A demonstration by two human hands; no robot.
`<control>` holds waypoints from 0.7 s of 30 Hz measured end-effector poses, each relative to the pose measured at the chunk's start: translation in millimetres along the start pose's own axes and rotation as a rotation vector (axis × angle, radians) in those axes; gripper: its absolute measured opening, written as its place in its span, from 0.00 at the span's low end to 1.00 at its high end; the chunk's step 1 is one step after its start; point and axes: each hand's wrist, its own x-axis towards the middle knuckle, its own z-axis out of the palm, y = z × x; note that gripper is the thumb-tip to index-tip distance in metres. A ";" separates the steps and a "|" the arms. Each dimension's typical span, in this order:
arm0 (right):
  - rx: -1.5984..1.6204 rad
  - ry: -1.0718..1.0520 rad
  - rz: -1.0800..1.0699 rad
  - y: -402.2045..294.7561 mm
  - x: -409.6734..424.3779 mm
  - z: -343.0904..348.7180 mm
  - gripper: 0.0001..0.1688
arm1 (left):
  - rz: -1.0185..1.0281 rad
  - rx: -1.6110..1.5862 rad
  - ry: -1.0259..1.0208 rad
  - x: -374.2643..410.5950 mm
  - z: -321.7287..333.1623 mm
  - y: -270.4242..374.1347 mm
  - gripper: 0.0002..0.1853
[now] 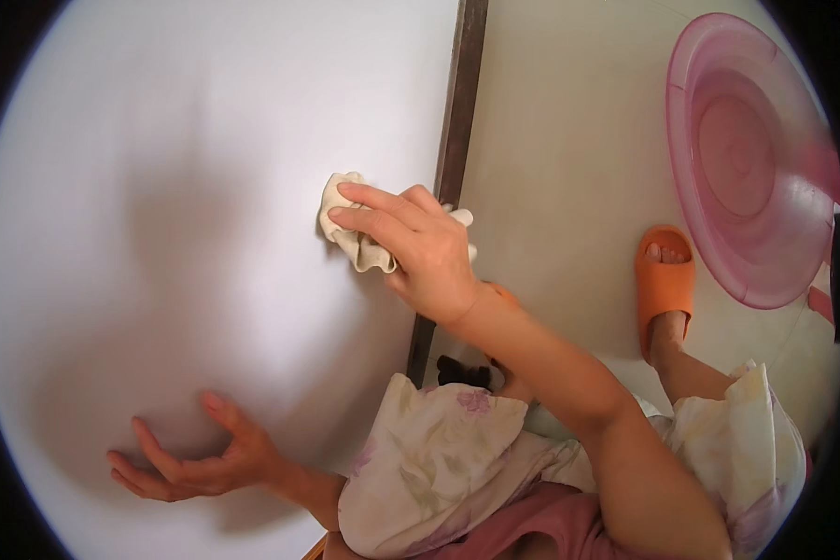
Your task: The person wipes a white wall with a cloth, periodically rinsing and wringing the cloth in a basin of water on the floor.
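A crumpled cream cloth [346, 231] lies against a smooth white wall or panel [280, 105]. My right hand [420, 245] grips this cloth, with two fingertips pressing it on the white surface near the dark edge. Part of the cloth shows beyond the knuckles. Lower left, my left hand [196, 462] is empty, fingers spread and curved, close to the same surface; whether its fingertips touch it I cannot tell.
A dark skirting strip [462, 91] borders the white surface. On the pale tiled floor [560, 140] stands a pink translucent plastic basin [735, 154], right of my foot in an orange slipper [665, 287]. A small black object [462, 372] sits near the strip.
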 end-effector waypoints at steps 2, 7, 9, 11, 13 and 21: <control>0.003 -0.067 0.027 10.1 -3.4 -4.4 0.34 | 0.004 -0.019 0.009 1.9 1.9 -1.7 0.28; 0.069 -0.054 0.088 -2.2 -3.4 -12.6 0.33 | 0.004 0.027 -0.004 0.6 -0.3 0.9 0.28; 0.053 -0.046 0.067 -4.4 -0.5 -9.1 0.33 | 0.009 0.018 0.009 0.6 -0.4 -0.8 0.28; 0.033 -0.043 0.045 2.0 -0.4 -8.2 0.33 | 0.022 0.002 0.007 1.3 -3.8 -3.8 0.27; 0.042 -0.102 0.094 6.5 3.3 -14.7 0.30 | 0.020 -0.014 0.005 1.7 -3.2 -0.5 0.26; 0.135 -0.077 0.202 1.9 11.1 -19.2 0.25 | -0.008 -0.457 0.041 -21.6 -3.7 18.8 0.20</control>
